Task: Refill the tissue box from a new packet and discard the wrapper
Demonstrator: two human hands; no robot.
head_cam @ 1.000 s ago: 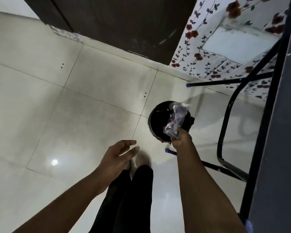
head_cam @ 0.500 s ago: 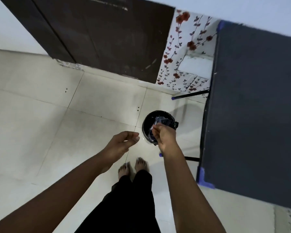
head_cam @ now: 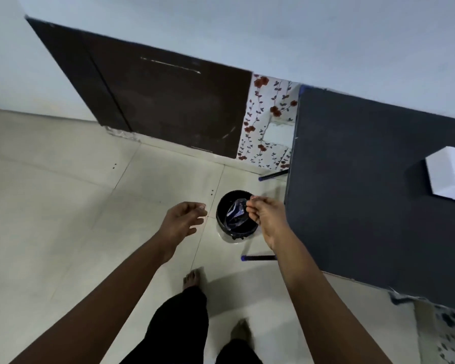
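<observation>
The crumpled clear wrapper (head_cam: pixel 235 213) lies inside the small black bin (head_cam: pixel 222 224) on the floor beside the table. My right hand (head_cam: pixel 267 216) hovers above the bin's right rim, fingers loosely curled and holding nothing. My left hand (head_cam: pixel 181 223) hangs to the left of the bin, open and empty. A white tissue box (head_cam: pixel 448 177) stands on the dark table (head_cam: pixel 352 193) at the right edge of the view.
Pale floor tiles (head_cam: pixel 76 206) spread to the left. A dark wooden door (head_cam: pixel 168 106) and a floral wall covering (head_cam: pixel 263 122) are behind the bin. Black table legs with blue caps (head_cam: pixel 259 257) reach out near the bin. My bare feet (head_cam: pixel 192 278) stand just before it.
My right hand brought the wrapper down to the bin and let it go; the wrapper now rests inside. The view has risen, so the table top and the white box have come into sight.
</observation>
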